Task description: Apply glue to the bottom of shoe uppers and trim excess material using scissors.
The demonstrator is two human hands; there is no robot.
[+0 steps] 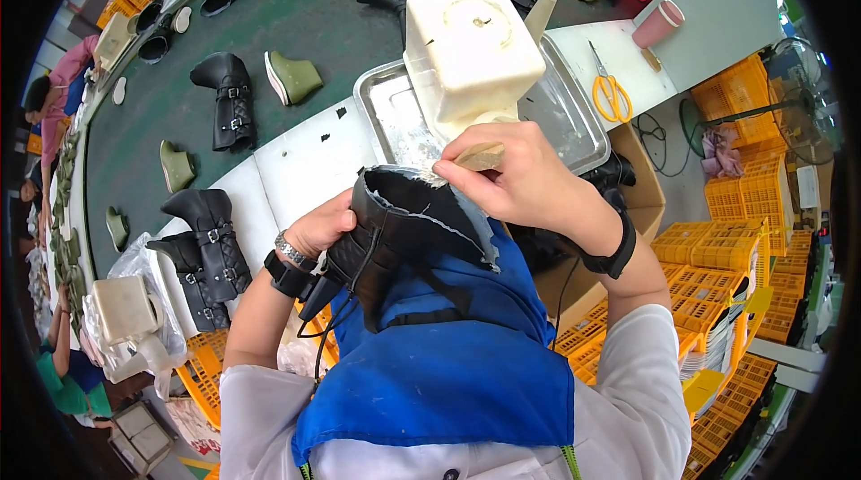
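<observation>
My left hand (321, 225) is closed around the side of a black boot (359, 251), held tilted over my lap with its opening upward. A grey lining edge (471, 229) with pale streaks spreads out from that opening to the right. Pinched in my right hand (520, 171) is a flat wooden-handled brush (480, 155); its working end meets the far rim of the boot and is mostly hidden. Just beyond my hands, a cream plastic container (475, 50) stands in a metal tray (587, 135).
Orange-handled scissors (612, 95) and a pink cup (659, 23) lie right of the tray. Black boots (224, 103) and green wedge shoes (294, 77) sit on the green conveyor belt (305, 23). Yellow crates (704, 274) stack at right, by a cardboard box (647, 207). Other people work at far left.
</observation>
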